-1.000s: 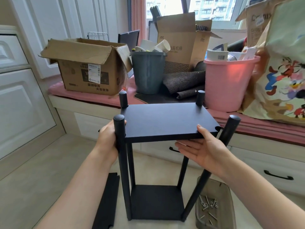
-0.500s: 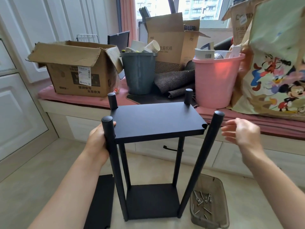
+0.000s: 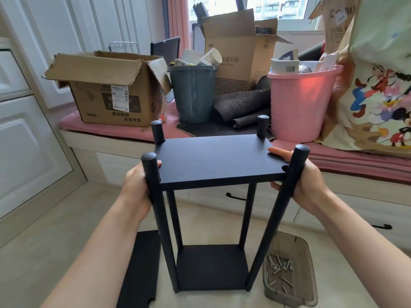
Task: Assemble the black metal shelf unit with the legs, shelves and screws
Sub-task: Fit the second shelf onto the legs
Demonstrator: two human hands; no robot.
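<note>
Beige floor carries the shelf unit [image 3: 211, 218] at centre, where both the left hand [image 3: 135, 187] and right hand [image 3: 304, 185] grip its upper shelf [image 3: 213, 158], seemingly seating it; next, screws [image 3: 281, 268] at four o'clock.

Floor [image 3: 40, 252] bears shelf unit [image 3: 211, 266], loose panel [image 3: 142, 267], seemingly screw-filled tray [image 3: 289, 241].

Shelf unit [image 3: 213, 210] on floor; loose shelf [image 3: 142, 270] left, screw tray [image 3: 311, 285] right, window bench [image 3: 124, 132] behind.
</note>
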